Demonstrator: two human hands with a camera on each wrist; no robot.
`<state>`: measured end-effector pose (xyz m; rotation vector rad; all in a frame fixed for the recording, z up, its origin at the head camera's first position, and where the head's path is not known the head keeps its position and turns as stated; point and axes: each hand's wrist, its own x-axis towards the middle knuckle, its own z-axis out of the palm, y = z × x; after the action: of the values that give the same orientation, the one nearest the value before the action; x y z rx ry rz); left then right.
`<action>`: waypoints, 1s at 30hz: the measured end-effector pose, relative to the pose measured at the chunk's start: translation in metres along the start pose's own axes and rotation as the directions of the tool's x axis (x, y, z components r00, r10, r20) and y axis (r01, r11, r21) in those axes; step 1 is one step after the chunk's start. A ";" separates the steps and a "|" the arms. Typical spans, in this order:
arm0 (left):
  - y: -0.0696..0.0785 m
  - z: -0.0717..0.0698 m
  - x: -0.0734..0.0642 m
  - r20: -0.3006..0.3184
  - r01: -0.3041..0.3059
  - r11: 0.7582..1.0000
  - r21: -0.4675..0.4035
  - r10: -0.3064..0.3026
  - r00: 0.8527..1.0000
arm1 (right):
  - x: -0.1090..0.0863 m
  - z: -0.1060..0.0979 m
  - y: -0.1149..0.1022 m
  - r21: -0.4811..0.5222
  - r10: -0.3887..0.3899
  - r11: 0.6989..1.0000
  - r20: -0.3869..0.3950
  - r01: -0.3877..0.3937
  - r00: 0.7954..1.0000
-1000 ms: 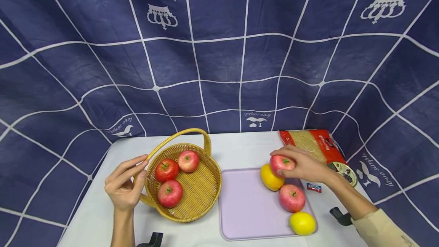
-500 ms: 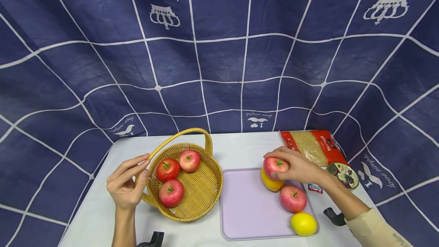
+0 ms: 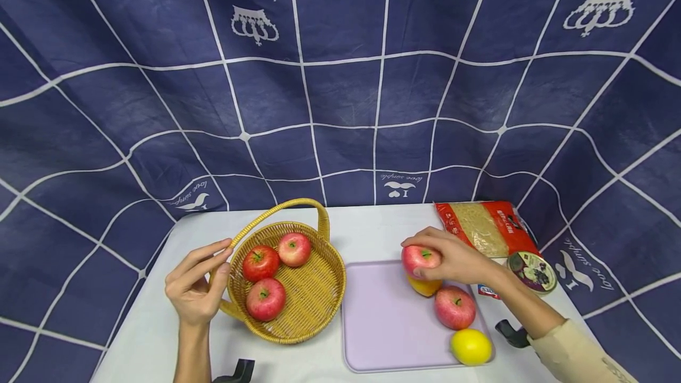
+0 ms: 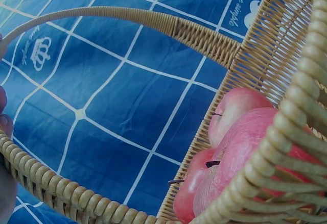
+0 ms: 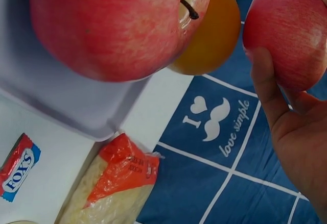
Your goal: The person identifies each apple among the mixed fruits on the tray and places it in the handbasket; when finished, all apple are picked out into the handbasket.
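Observation:
My left hand [image 3: 198, 282] grips the arched handle [image 3: 276, 210] of a round wicker basket [image 3: 319, 312]. Three red apples lie inside the basket, against its left and back; one is this apple [image 3: 265, 299]. Over the back of a lilac tray [image 3: 380, 336], my right hand [image 3: 452, 256] holds another red apple [image 3: 421, 261] between thumb and fingers. Below that apple an orange [image 3: 425, 287] is partly hidden in the head view. On the tray's right side sit one more apple [image 3: 454, 308] and a lemon [image 3: 471, 347]. The held apple shows whole in the right wrist view [image 5: 286, 35].
A red bag of pale noodles [image 3: 481, 229] lies at the back right, with a round tin [image 3: 532, 272] in front of it. A small wrapped candy [image 5: 20, 165] is beside the tray. Blue grid cloth [image 3: 340, 93] hangs behind the white table [image 3: 372, 229].
My right hand has moved left with the apple, from the orange's upper right to over its upper left, covering more of the orange. My left hand stays on the basket handle.

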<state>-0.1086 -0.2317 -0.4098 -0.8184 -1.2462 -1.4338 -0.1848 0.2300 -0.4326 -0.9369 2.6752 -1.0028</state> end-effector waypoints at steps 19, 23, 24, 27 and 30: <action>0.000 0.000 0.000 0.000 -0.004 1.000 -0.010 0.004 1.000 | 0.015 0.016 -0.011 0.038 -0.022 0.999 0.046 0.020 0.999; 0.000 -0.001 0.000 0.003 -0.004 1.000 -0.004 0.004 1.000 | 0.020 0.020 -0.016 0.043 -0.043 0.998 0.056 0.041 0.997; 0.000 -0.001 0.000 0.004 -0.004 1.000 -0.003 0.004 1.000 | 0.021 0.021 -0.017 0.042 -0.050 0.998 0.058 0.048 0.997; 0.000 -0.001 0.000 0.006 -0.003 1.000 0.002 0.003 1.000 | 0.026 0.023 -0.021 0.043 -0.075 0.996 0.062 0.072 0.995; 0.000 -0.001 0.000 0.008 -0.004 1.000 0.006 0.004 1.000 | 0.030 0.026 -0.023 0.034 -0.099 0.995 0.065 0.097 0.993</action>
<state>-0.1086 -0.2324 -0.4096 -0.8231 -1.2541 -1.4244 -0.1890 0.1843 -0.4350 -1.0850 2.5739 -1.0105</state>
